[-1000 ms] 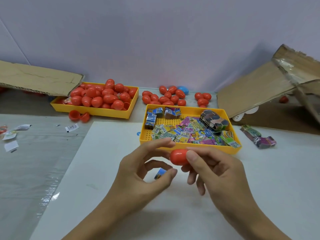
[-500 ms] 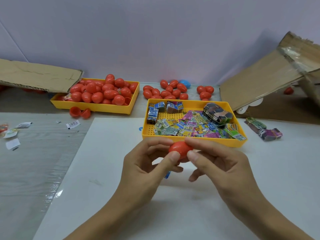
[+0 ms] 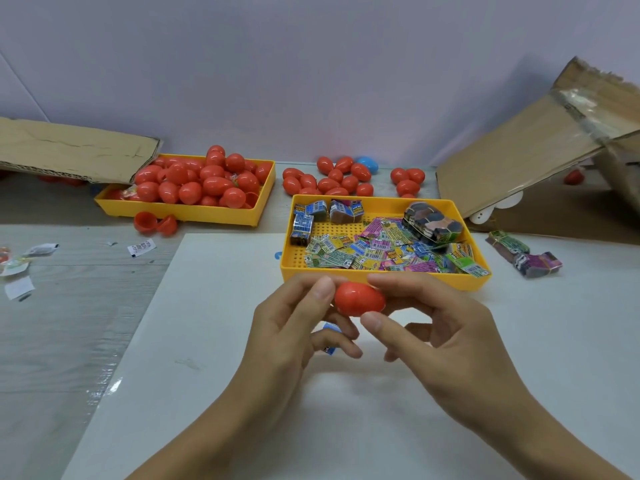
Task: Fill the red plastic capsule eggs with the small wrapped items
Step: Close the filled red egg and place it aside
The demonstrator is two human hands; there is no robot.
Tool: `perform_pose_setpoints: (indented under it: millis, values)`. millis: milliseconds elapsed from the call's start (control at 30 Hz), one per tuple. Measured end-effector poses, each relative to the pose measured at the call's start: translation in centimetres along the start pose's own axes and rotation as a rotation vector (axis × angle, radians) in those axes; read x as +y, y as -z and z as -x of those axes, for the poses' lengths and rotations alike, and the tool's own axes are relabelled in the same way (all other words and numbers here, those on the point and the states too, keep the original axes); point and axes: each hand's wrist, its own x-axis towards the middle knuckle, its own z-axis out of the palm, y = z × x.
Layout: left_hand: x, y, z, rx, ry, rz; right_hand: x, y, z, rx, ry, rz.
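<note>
Holding: both hands meet at the centre of the frame around one closed red capsule egg [image 3: 359, 298], just below the near wall of the yellow tray of wrapped items [image 3: 381, 276].
Left hand [image 3: 294, 327]: its grip is on the egg's left end, thumb tip and forefinger pinching it; the lower fingers curl around a small blue wrapped item [image 3: 330, 337], mostly hidden behind them.
Right hand [image 3: 433, 323]: its grip is on the egg's right end, forefinger along the top and thumb under it, the other fingers loosely bent below.
Egg position: lifted above the white board [image 3: 194, 341] that covers the lower middle of the counter [image 3: 69, 306].
Tray contents: loose colourful packets [image 3: 381, 251] across the floor, small banded stacks at its upper left corner, a dark bundle at its upper right.
Egg supply: a second yellow tray [image 3: 194, 211] at upper left, heaped with red eggs [image 3: 204, 178]; one opened egg [image 3: 156, 223] lies just in front of it.
Loose eggs: a cluster of red ones [image 3: 329, 181] with a single blue egg [image 3: 367, 164] behind the packet tray, against the wall.
Edges: cardboard flaps at upper left [image 3: 69, 150] and upper right [image 3: 536, 150]; two banded packet bundles [image 3: 524, 252] right of the tray; paper scraps [image 3: 20, 271] at far left.
</note>
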Motion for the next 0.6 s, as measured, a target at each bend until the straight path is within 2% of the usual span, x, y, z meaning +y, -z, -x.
perform_pose_setpoints:
  millis: [133, 267, 333, 467, 533, 600]
  values:
    - [-0.07, -0.06, -0.02, 0.046, -0.051, -0.096, 0.24, 0.24, -0.01, -0.034, 0.007, 0.012]
    - [0.02, 0.32, -0.10, 0.041, -0.105, -0.134, 0.04, 0.38, -0.27, 0.015, -0.074, -0.115]
    - [0.01, 0.36, -0.05, -0.013, -0.124, -0.109, -0.13, 0.47, -0.43, 0.039, -0.141, -0.105]
    - [-0.18, 0.17, 0.25, -0.108, -0.186, -0.136, -0.24, 0.51, -0.52, -0.036, -0.173, -0.114]
    - [-0.33, 0.09, 0.28, -0.079, -0.180, -0.157, -0.36, 0.48, -0.44, -0.034, -0.143, -0.120]
    - [-0.34, 0.10, 0.30, -0.015, -0.094, -0.131, -0.35, 0.48, -0.36, -0.011, -0.121, -0.103]
